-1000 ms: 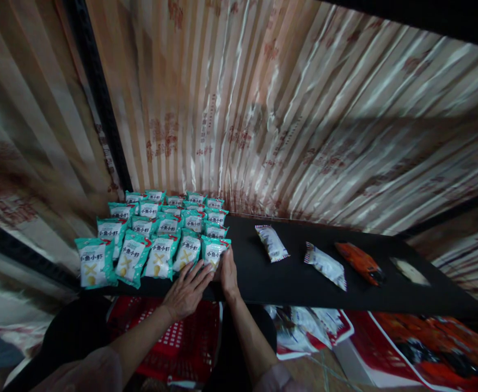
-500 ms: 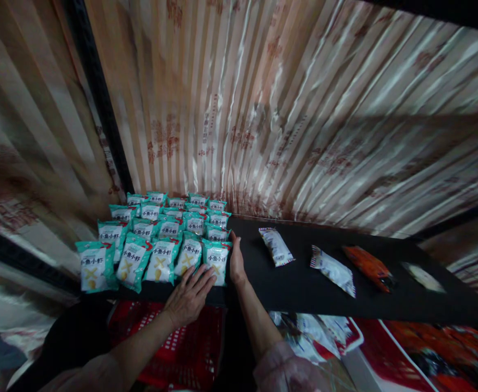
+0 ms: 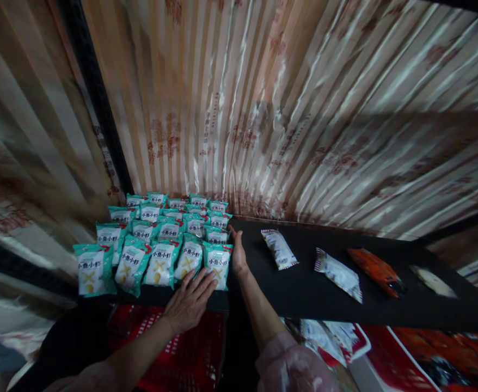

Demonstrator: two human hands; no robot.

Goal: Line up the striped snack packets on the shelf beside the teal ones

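Observation:
Rows of teal-and-white snack packets [image 3: 159, 263] stand close together, leaning back, on the left part of a black shelf [image 3: 312, 294]. My left hand [image 3: 192, 299] lies flat with fingers stretched out over the lower front of the right-hand front packets, touching the rightmost one [image 3: 218, 264]. Along the right side of that packet and the row behind it, my right hand [image 3: 238, 253] is held upright, its fingers extended and closing around nothing. The packets partly hide its fingertips.
Right of my hands lie two white packets [image 3: 280, 249] [image 3: 339, 274], an orange packet [image 3: 377, 271] and a small pale packet [image 3: 433, 280]. Below the shelf are a red basket [image 3: 198, 354] and bins with white and orange packets [image 3: 455, 354]. A striped curtain [image 3: 206, 109] hangs behind.
Both hands stay at the right end of the front row. My left hand sits slightly lower on the packets. The view has shifted a little; the packets keep their arrangement.

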